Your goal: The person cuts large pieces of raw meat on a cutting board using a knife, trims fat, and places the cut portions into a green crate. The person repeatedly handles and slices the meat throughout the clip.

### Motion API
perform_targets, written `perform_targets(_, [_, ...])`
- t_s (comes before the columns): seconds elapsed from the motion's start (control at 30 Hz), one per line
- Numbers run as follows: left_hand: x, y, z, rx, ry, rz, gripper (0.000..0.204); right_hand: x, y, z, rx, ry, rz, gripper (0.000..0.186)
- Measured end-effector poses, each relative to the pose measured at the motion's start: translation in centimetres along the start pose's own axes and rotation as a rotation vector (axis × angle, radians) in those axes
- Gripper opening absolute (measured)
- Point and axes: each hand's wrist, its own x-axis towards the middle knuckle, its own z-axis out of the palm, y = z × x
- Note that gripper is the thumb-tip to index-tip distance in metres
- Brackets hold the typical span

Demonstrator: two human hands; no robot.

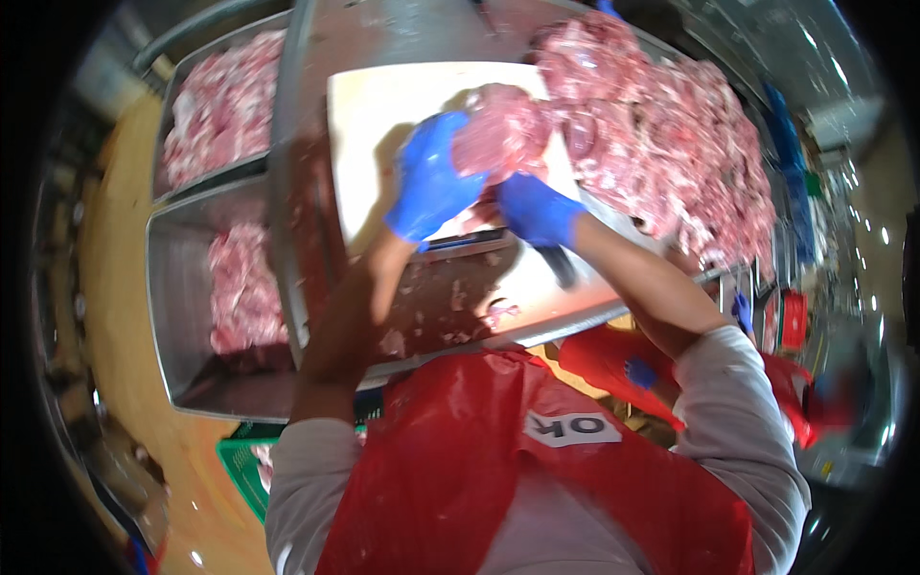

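Note:
A pink lump of raw meat rests on the white cutting board. My left hand, in a blue glove, is closed on the near left side of this lump. At its near right edge is my right hand, also gloved in blue, its fingers wrapped round a knife. Only the dark knife handle shows below that hand; the blade is hidden by the hand and the meat. A smaller strip of meat hangs at the near side, between both hands.
A big heap of raw meat covers the right of the metal table. To the left stand two metal bins with meat, a far bin and a near bin. Scraps lie near the front edge. A green crate sits low at left.

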Motion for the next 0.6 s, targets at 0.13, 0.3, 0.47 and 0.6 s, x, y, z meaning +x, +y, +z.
perform_targets(0.13, [1.7, 0.1, -0.3, 0.011, 0.037, 0.008, 0.044, 2.6, -2.4, -5.3, -0.271, -0.305, 0.170, 0.026])
perform_targets(0.3, [2.0, -5.1, -0.2, -0.276, 0.079, -0.412, 0.040, -9.3, -4.9, 3.6, 0.164, -0.088, 0.585, 0.032])
perform_targets(0.47, [6.0, -3.1, -3.2, -0.573, -0.191, -0.162, 0.040, -16.2, -5.6, -2.3, 0.241, 0.142, 0.366, 0.015])
perform_targets(0.6, [10.8, 1.7, -3.6, -0.461, -0.435, -0.126, 0.042, -7.4, -1.3, -10.5, 0.383, 0.290, 0.318, 0.026])
